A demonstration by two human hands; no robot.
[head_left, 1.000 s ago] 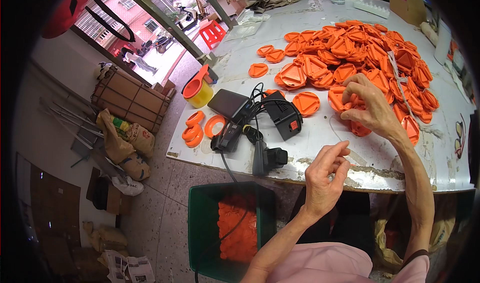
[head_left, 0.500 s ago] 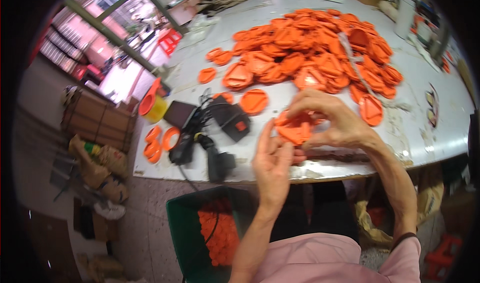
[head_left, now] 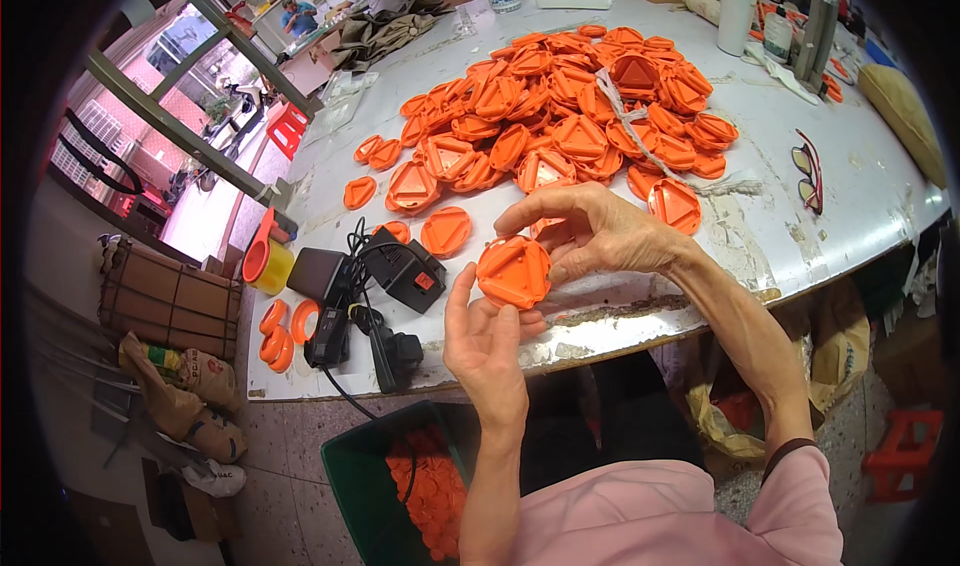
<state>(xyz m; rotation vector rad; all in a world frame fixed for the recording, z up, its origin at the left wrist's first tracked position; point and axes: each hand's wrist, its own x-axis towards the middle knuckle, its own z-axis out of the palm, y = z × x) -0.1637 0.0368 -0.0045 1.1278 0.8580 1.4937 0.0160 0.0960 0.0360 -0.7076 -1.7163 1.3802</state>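
A round orange plastic disc (head_left: pixel 514 273) with a raised triangle on its face is held just above the table's near edge. My left hand (head_left: pixel 488 351) supports it from below, thumb at its lower edge and fingers behind it. From the right, my right hand (head_left: pixel 600 234) curls around it, the index finger at the top rim and the thumb at the right side. Beyond my hands lies a large pile of similar orange discs (head_left: pixel 580 131), with a pale cord across it. A single disc (head_left: pixel 446 231) rests left of my right hand.
Black power adapters with cables (head_left: pixel 405 271) lie to the left, beside orange rings (head_left: pixel 305 321) and a yellow-and-orange cup (head_left: pixel 268 261). Below the edge stands a green bin (head_left: pixel 350 476) holding orange pieces. Glasses (head_left: pixel 808 173) lie at right. Another person (head_left: pixel 298 18) is far back.
The view has swung, shifting the table scene leftward. The disc has turned so its triangular face shows more fully, and my right fingers have opened wider around it.
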